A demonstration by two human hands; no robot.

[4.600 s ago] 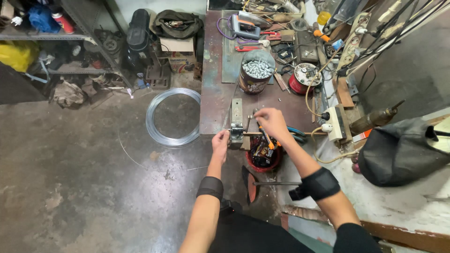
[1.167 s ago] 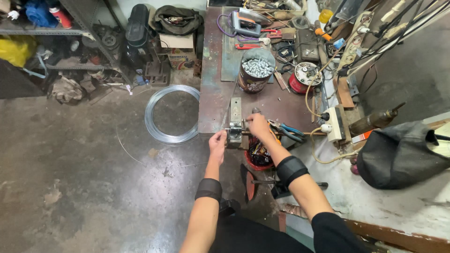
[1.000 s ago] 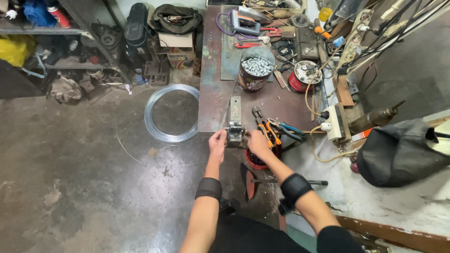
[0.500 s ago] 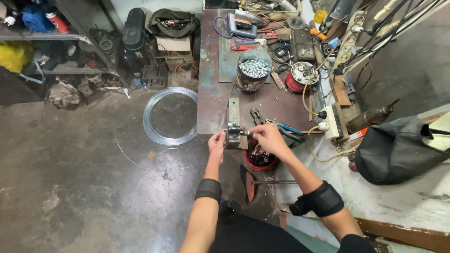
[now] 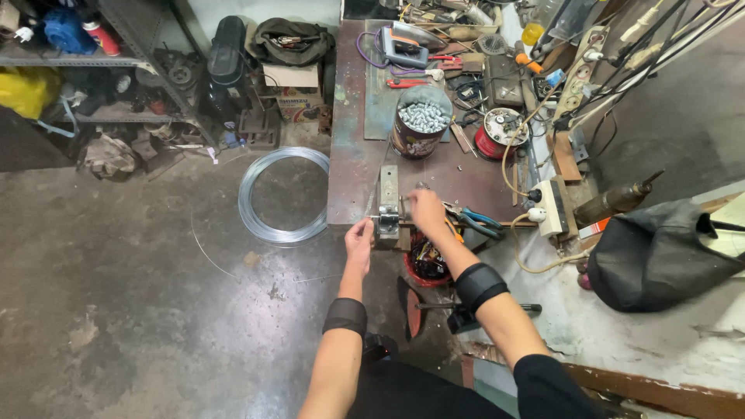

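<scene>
The left hand [image 5: 359,237] pinches the near end of a small metal vise [image 5: 386,219] clamped at the front edge of the tabletop [image 5: 351,167]. The right hand [image 5: 427,211] rests curled just beside the vise; whether it grips anything cannot be told. Blue-handled pliers [image 5: 475,221] lie nearby.

Rust-brown workbench [image 5: 353,167] carrying a tin of bolts [image 5: 420,128] mid-top, red wire spool [image 5: 497,133] beside it, pliers [image 5: 475,221] lying near the front edge, small vise [image 5: 386,213] sitting at the front edge
</scene>
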